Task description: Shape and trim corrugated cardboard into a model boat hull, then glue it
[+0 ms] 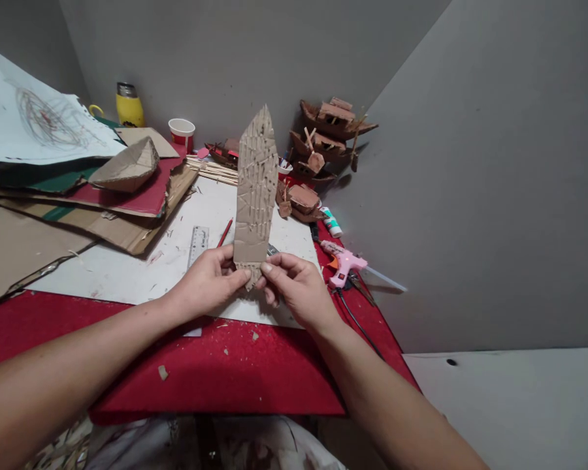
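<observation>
A long, pointed piece of cardboard (256,189) stands upright between my two hands, its bare corrugated ridges facing me and its top torn to a tip. My left hand (213,279) pinches its lower left edge, thumb in front. At the lower right edge, my right hand (294,282) grips it with thumb and fingers. The cardboard's short bottom end is bent at a crease and narrows downward. Behind my hands lie a clear ruler (198,243) and a red pencil (225,232) on a white board (122,274).
Cardboard sheets (122,225) are stacked at left, topped by a small cardboard boat hull (130,168). Several brown model boats (336,121) stand at the back right. A pink glue gun (345,262) lies at the right edge. Behind are a paper cup (181,135) and a yellow bottle (129,106).
</observation>
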Motion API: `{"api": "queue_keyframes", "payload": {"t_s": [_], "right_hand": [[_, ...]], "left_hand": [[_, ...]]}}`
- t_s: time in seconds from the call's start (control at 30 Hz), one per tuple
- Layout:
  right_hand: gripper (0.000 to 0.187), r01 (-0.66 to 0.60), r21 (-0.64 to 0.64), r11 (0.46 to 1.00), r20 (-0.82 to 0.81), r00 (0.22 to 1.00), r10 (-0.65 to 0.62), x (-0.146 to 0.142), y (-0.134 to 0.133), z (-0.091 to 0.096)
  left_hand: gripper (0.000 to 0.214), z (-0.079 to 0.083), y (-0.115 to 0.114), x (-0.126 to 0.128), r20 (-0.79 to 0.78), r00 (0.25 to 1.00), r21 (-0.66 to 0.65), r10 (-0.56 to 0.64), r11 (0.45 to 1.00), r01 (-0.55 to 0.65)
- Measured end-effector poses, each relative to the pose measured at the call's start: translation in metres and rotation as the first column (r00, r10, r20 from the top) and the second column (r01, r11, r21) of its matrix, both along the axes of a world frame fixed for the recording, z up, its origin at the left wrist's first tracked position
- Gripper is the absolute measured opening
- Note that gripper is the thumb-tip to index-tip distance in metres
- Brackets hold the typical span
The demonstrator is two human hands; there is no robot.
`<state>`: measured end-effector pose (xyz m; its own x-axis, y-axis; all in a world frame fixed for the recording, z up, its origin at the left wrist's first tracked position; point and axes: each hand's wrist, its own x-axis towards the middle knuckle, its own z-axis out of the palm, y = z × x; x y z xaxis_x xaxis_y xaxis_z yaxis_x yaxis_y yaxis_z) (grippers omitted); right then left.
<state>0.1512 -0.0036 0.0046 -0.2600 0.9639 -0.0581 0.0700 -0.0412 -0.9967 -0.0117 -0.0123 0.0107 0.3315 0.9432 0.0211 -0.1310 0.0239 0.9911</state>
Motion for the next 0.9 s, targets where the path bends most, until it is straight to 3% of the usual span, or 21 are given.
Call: {"api": "queue_keyframes", "payload": {"t_s": [0.17, 0.5, 0.9], "right_hand": [[0.025, 0.007, 0.000, 1.000, -0.050, 0.999, -0.007, 0.000, -0.001, 0.001], [0.017, -0.117, -0.105, 0.988, -0.037, 0.993, 0.114, -0.003, -0.005, 0.000], [0.032, -0.041, -0.059, 0.997, 0.007, 0.999, 0.042, -0.014, -0.012, 0.003]], "left_hand": [[0.021, -0.003, 0.001, -0.002, 0.077, 0.996, -0.072, -0.041, 0.996, 0.047], [0.016, -0.001, -0.004, 0.001, 0.072, 0.997, 0.043, -0.004, 0.999, 0.001], [0.022, -0.005, -0.006, 0.005, 0.020, 0.999, 0.009, 0.027, 1.000, -0.027]]}}
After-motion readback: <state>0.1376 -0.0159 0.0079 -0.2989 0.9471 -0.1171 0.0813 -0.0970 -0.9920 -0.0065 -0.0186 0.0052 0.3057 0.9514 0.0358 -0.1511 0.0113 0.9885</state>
